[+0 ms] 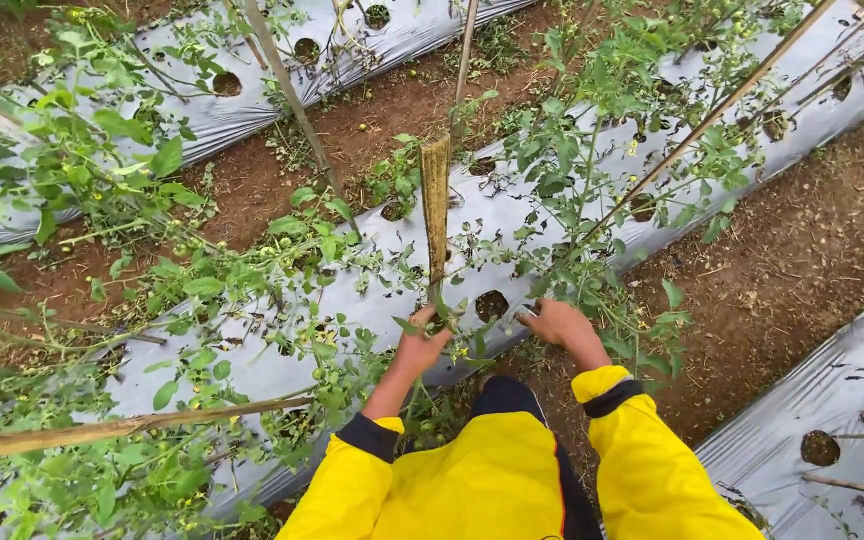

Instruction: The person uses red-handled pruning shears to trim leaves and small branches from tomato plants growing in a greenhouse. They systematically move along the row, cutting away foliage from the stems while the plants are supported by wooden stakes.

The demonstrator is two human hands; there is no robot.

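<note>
I look down at a row of tomato plants [562, 190] growing through silver plastic mulch [282, 365]. An upright bamboo stake [436, 210] stands in front of me. My left hand [422, 347] grips the base of the stake among the green stems. My right hand [552, 322] is closed around a thin stem or tie just right of the stake, above a planting hole [492, 304]. What the right hand pinches is too small to tell. Both arms wear yellow sleeves with dark cuffs.
More slanted bamboo stakes [287, 90] cross the rows. A fallen stake [102, 432] lies at lower left. Bare brown soil furrows [802, 270] run between the mulch strips. Small green tomatoes [287, 243] hang on the left plants. Another mulch strip [832, 410] lies at right.
</note>
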